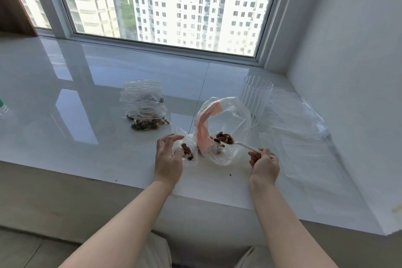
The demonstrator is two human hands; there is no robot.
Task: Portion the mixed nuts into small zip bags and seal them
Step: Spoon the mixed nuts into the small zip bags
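one spoon [236, 144] of nuts [225, 137], pinched by right fingers [257, 154].

Counts: 2 hands in view, left hand [168, 156] and right hand [264, 164]; 1 white spoon [241, 144] w/ approx. 1 scoop of nuts [225, 137] on it. Bags: 1 large open bag w/ pink strip [226, 128], 1 small zip bag [185, 150] part-filled, plus a pile of filled bags [144, 105], looks like 3 or so, exact no. can't tell since they overlap. Misc: 1 clear ribbed cup [256, 95], flat empty plastic sheets/bags [300, 128] at right, count unclear, 1 window [165, 13].
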